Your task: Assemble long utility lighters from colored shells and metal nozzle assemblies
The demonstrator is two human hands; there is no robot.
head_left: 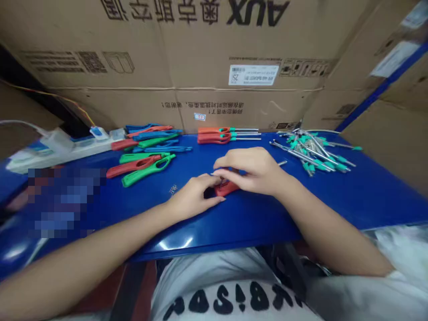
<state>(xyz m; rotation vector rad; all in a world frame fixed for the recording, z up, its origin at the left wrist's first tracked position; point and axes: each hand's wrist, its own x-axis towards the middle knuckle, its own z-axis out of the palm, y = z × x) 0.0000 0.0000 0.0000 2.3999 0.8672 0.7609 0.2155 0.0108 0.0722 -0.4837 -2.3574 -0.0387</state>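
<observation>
Both my hands meet at the middle of the blue table. My left hand pinches the near end of a red plastic handle that lies on the table. My right hand curls over the same handle from above, fingers closed on it. A thin metal rod tip sticks out to the right of my right hand. Most of the handle is hidden under my fingers.
Loose red, green and blue handles lie at the left. Finished red-handled pieces sit at the back centre. A heap of metal rods with green collars is at the right. A white power strip lies far left. Cardboard boxes wall the back.
</observation>
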